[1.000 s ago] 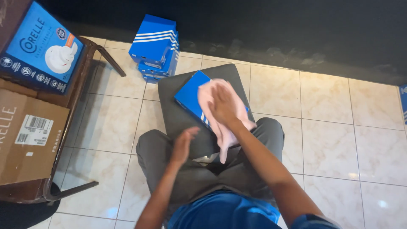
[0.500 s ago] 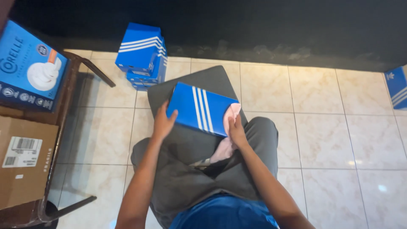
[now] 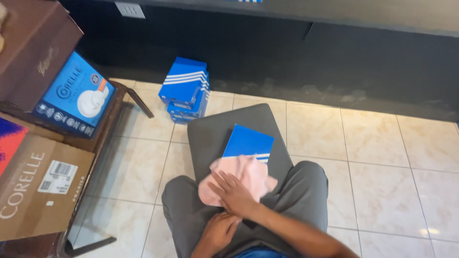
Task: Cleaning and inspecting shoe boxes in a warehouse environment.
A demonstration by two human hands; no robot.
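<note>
A blue box with white stripes (image 3: pixel 248 142) lies on a grey padded stool (image 3: pixel 215 129) in front of my knees. A pink cloth (image 3: pixel 251 171) covers the box's near end. My right hand (image 3: pixel 234 193) lies on the cloth with its fingers spread and pressed down. My left hand (image 3: pixel 216 233) is lower, on my lap just under the right wrist, with its fingers curled. What it holds is hidden. My grey trouser legs flank the stool's near end.
A stack of blue striped boxes (image 3: pixel 184 91) stands on the tiled floor by the dark wall base (image 3: pixel 306 57). At the left, a metal-framed rack (image 3: pixel 136 100) carries a blue carton (image 3: pixel 74 98) and brown cardboard boxes (image 3: pixel 33 191).
The pink cloth moved from beside my right thigh onto the near end of the blue box, under my right hand. My left hand left the box's left edge and dropped to my lap.
</note>
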